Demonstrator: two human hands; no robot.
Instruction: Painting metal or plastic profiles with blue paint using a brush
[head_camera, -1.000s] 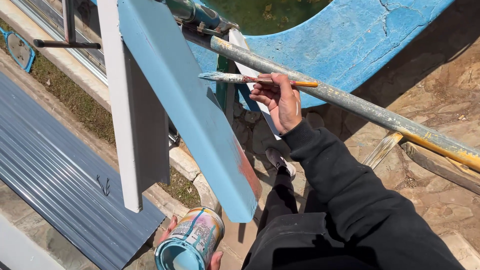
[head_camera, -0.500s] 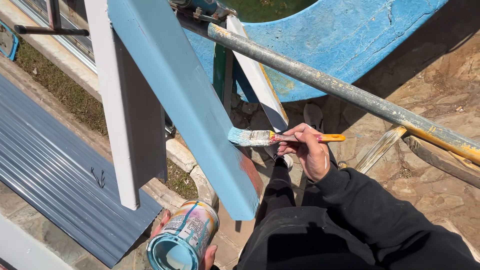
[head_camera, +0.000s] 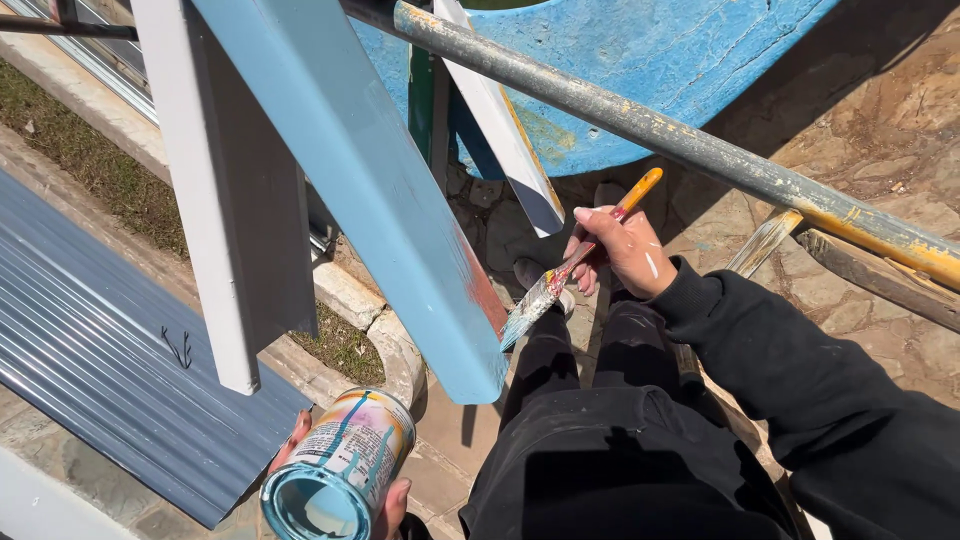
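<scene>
fingers of the left hand (head_camera: 385, 505) showed only at the rim and side of the paint can (head_camera: 340, 465), wrapped around it; the rest was hidden behind the can and cut off by the lower edge. the can's open mouth tilted toward the camera. the light blue board (head_camera: 370, 190) slanted down to the right. the right hand (head_camera: 625, 250) was clamped on the paintbrush (head_camera: 570, 265), long axis diagonal, orange handle up-right, bristles down-left touching the board's lower edge.
</scene>
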